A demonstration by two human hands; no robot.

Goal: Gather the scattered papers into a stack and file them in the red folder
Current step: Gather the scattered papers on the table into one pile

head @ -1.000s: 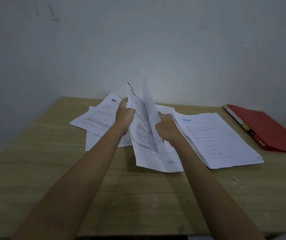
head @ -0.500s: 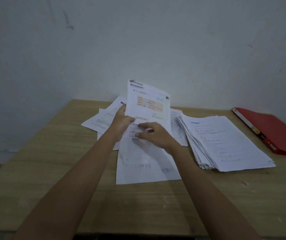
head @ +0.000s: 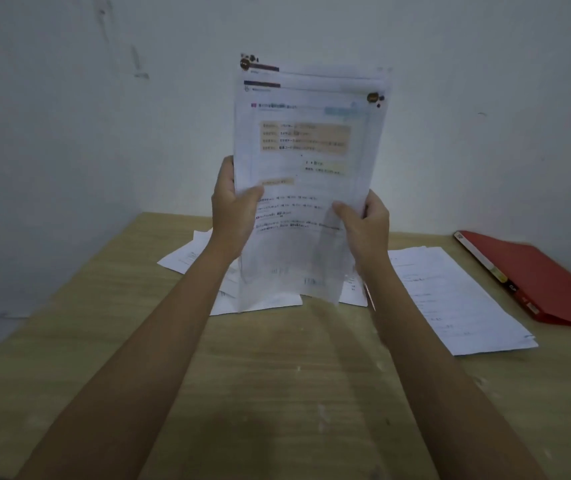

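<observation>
Above table (head: 277, 393) | both hands grip upright, blurred printed papers (head: 306, 161) | red folder (head: 550, 285) shut, right

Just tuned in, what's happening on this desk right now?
A person holds a sheaf of papers upright above the wooden table, the left hand gripping its left edge and the right hand its right edge. A few loose sheets lie on the table behind the arms. A larger stack lies flat to the right, and the red folder lies closed beyond it. Nothing is filed yet.
</observation>
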